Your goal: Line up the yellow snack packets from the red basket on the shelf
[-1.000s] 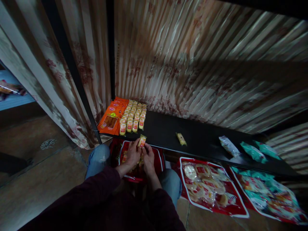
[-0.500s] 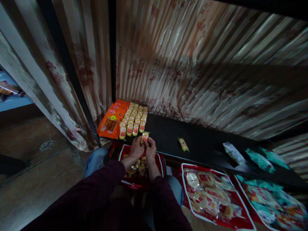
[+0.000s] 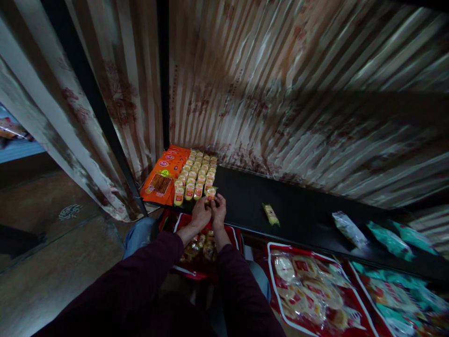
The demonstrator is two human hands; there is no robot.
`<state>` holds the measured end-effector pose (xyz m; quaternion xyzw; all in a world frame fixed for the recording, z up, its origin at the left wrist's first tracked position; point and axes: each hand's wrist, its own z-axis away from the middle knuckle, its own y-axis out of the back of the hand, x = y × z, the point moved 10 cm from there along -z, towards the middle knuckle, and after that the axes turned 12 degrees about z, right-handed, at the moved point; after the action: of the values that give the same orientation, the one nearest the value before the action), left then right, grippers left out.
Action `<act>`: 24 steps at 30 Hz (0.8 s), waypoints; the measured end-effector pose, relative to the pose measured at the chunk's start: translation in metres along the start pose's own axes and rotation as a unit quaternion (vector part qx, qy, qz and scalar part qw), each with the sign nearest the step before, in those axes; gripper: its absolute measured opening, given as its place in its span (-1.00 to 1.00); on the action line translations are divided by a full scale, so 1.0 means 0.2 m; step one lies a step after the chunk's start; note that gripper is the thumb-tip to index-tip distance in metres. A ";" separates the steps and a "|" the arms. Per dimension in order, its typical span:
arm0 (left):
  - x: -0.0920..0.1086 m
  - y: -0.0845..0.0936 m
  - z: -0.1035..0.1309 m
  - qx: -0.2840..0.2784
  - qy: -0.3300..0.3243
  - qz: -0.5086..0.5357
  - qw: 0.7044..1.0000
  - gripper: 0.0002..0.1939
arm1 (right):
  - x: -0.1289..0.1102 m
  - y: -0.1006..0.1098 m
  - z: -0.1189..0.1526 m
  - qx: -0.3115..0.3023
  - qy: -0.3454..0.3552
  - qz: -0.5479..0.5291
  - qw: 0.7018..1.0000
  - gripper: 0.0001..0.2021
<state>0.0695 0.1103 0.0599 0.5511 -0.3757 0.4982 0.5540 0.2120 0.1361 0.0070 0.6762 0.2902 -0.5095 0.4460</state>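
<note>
Nearest: two dark purple sleeves reach forward between denim-covered knees. Red basket with a white rim between the legs, small clear-wrapped snacks inside, partly hidden by the forearms.

At the shelf's front edge: left hand mostly closed, fingertips pinching the lower left of a small yellow packet; right hand beside it, fingers curled, tips at the packet's right side. Hands close together, packet upright, label toward the wearer. Whether its base touches the shelf: cannot tell.

Change over the last second: packet carried from above the basket to the front end of the rightmost column. It now about lines up with the column fronts, so carrying looks nearly done; neither hand has let go.

On the black shelf: matching packets in close columns, orange snack packs overlapping to their left. Farther right, a lone yellow packet lies flat, well apart; then a pale shiny packet and two teal packets. Below the shelf on that side, a second red basket of round wrapped pastries, another of mixed packets beyond.

Behind: striped, flower-printed curtain, black post at the corner.
</note>
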 end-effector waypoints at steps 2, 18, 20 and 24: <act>0.00 -0.01 -0.01 -0.009 0.007 -0.001 1.000 -0.50 | 0.00 0.00 -0.01 0.002 0.003 0.007 1.000 -0.53; -0.02 0.01 -0.03 -0.012 -0.020 0.006 1.000 -0.54 | -0.03 -0.07 -0.06 -0.023 0.044 0.082 0.995 -0.66; -0.02 0.01 -0.03 -0.012 -0.024 -0.009 1.000 -0.55 | -0.03 -0.07 -0.05 -0.021 0.043 0.103 0.994 -0.66; -0.02 0.00 -0.05 -0.012 -0.021 -0.040 0.999 -0.58 | -0.04 -0.05 -0.04 -0.018 0.039 0.117 0.992 -0.65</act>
<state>0.0668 0.1189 0.0544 0.5690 -0.3708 0.4597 0.5723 0.2041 0.1486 0.0113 0.7168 0.2354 -0.4220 0.5028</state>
